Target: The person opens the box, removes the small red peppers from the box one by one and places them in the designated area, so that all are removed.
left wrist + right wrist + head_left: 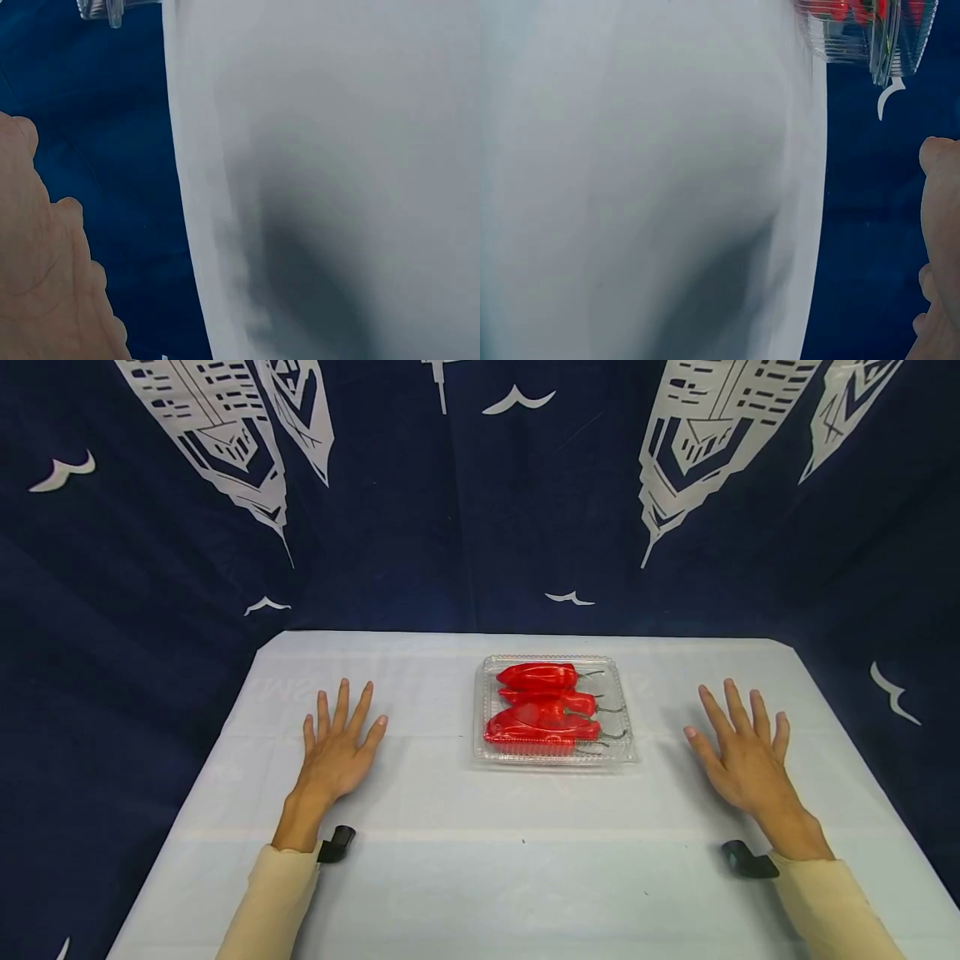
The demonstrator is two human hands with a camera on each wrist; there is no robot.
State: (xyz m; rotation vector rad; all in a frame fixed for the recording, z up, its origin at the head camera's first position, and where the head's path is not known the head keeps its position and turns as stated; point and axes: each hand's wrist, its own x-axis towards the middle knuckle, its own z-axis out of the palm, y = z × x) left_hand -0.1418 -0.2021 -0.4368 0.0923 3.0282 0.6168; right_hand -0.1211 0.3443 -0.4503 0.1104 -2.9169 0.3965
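Nothing is in hand yet: the left hand (335,752) and right hand (742,750) lie flat on the white worktop (465,860), fingers spread wide, holding nothing. Between them, toward the far side, sits a closed clear plastic clamshell (553,712), untouched, well apart from both hands. Inside it lie red peppers (542,705), stems pointing right.

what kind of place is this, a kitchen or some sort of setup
Likely a staged recording setup, not a kitchen. A table under a plain white cover stands inside a navy curtain printed with white towers and birds. Only a clear clamshell of red peppers lies between the flat left hand and right hand.
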